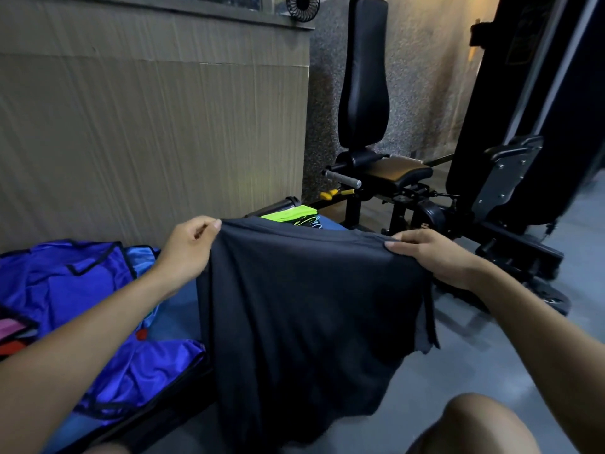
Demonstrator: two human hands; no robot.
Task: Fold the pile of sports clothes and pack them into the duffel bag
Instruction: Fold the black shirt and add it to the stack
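While the dark garment hangs in the air unfolded, the left hand pinches one top corner between thumb and fingers and the right hand grips the other, stretching the top edge level between them. Below and outward of the left hand lies the blue duffel bag, open, with what may be pink and red cloth at its far edge, though that corner is too cropped to be sure. Just beyond the hands a neon green garment and something blue wait unfolded. Judging by this, packing is at an early or middle stage: this piece needs folding, and more follow.
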